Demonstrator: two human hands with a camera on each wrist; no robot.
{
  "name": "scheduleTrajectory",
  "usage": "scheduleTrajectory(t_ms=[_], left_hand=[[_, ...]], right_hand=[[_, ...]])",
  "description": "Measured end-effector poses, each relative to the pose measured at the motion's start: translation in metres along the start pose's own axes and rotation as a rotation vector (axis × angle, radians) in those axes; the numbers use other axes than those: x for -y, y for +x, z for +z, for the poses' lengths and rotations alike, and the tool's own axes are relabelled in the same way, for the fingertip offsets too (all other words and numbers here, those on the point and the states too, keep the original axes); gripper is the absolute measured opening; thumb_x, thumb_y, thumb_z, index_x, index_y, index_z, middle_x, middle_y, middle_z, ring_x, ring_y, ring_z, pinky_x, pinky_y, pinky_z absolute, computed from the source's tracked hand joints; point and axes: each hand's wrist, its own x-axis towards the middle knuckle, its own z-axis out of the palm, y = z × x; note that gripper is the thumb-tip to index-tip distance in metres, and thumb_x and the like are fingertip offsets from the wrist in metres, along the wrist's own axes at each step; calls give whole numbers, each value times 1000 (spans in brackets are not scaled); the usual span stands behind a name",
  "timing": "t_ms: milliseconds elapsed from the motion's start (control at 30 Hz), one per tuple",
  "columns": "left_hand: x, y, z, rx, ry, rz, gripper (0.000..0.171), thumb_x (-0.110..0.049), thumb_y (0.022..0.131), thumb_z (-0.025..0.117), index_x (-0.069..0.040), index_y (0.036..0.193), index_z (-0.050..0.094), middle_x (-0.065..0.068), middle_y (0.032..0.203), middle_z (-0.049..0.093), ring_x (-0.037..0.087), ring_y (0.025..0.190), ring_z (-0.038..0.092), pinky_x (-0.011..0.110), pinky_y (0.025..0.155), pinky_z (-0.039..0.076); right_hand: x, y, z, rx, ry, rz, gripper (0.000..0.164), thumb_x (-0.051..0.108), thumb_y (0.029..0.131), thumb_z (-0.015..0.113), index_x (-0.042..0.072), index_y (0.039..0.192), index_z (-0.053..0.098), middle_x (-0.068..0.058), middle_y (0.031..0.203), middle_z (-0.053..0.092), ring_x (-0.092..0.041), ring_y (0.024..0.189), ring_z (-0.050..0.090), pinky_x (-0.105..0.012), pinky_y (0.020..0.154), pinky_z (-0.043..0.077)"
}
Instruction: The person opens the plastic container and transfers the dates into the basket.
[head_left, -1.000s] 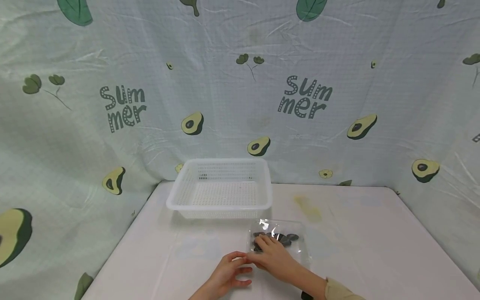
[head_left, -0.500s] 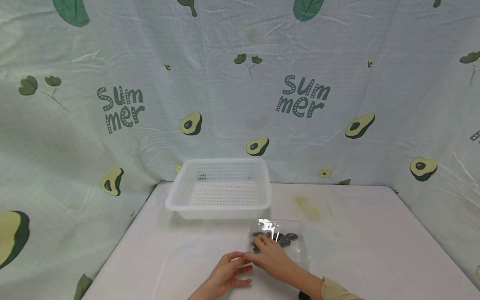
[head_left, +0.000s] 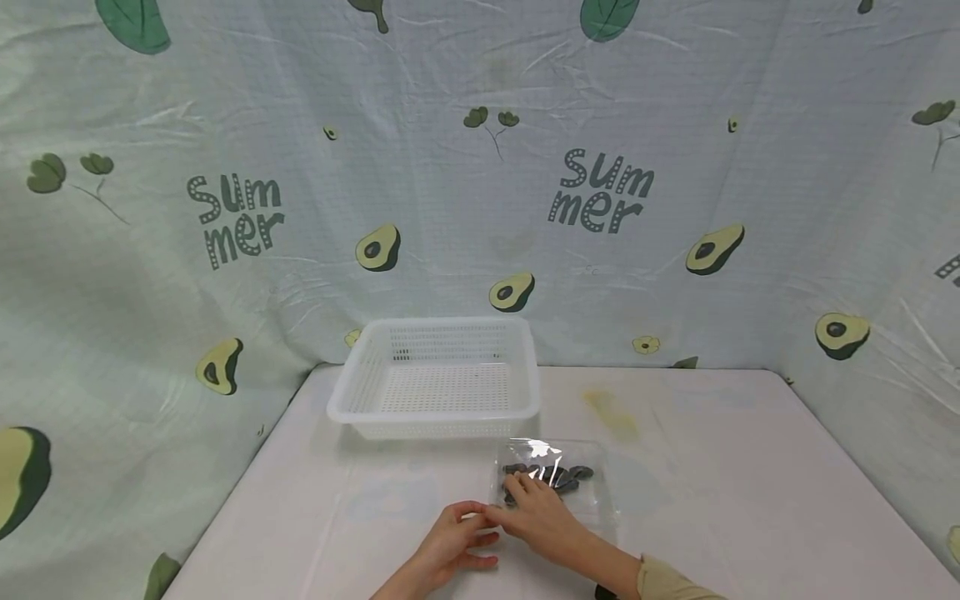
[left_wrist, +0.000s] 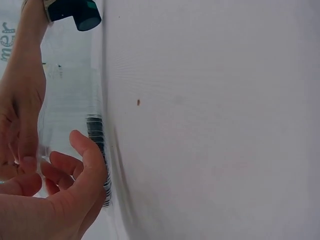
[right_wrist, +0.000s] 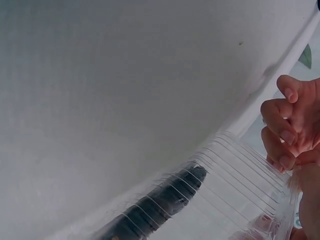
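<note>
A clear plastic box (head_left: 602,510) with ribbed walls stands on the table, in front of the basket and to its right. Several dark oval pieces (head_left: 579,473) lie in it; through the ribs in the right wrist view they form a dark row (right_wrist: 155,207). My right hand (head_left: 542,523) grips the box at its left side, fingers over the top and thumb at the near left corner. At that same corner my left hand (head_left: 448,543) pinches the edge, its fingertips meeting the right thumb. The left hand's lower fingers are bent and stay off the box.
Behind the box stands a white perforated basket (head_left: 433,417). A light cloth covers the table (head_left: 712,483), and a printed curtain (head_left: 450,167) hangs along its back and sides. A dark device (left_wrist: 86,15) sits on the right wrist.
The hands and the box keep nearly the same place, with the fingers at the corner hardly shifting. The whole head view drifts slightly to the left.
</note>
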Motion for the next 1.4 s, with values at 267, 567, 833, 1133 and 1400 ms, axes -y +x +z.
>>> scheduleTrajectory(t_ms=[267,567,833,1133,1400], left_hand=[[0,0,0,4,15,-12,15,-17,88,52,-5,96,51,-2,85,62,7,71,57,31,62,53],[-3,0,2,-1,32,-16,18,-19,89,51,-4,97,50,1,85,60,7,70,58,31,61,54],[-4,-1,1,-1,46,2,12,-15,87,51,-6,94,51,3,87,61,8,70,58,30,59,53],[-3,-2,4,-30,50,-11,11,-14,87,51,-6,94,51,4,88,61,8,70,59,33,59,53],[-2,-4,5,-45,75,3,24,-16,87,51,-2,106,45,6,90,63,8,70,60,31,57,52]], right_hand=[[3,0,2,-33,6,16,40,31,62,77,30,94,52,-2,90,49,-14,75,52,-24,58,46],[0,3,-4,5,63,38,35,27,67,74,26,90,47,-1,91,52,-12,74,54,-20,51,41],[-8,-1,-8,48,79,23,32,35,70,71,29,92,49,1,98,53,-10,81,52,-22,59,46],[-26,-27,-25,119,110,18,46,33,74,70,34,116,53,3,110,53,-11,96,53,-29,70,49],[-48,-59,-41,111,103,57,51,30,69,74,30,116,52,3,110,53,-13,99,51,-31,76,47]])
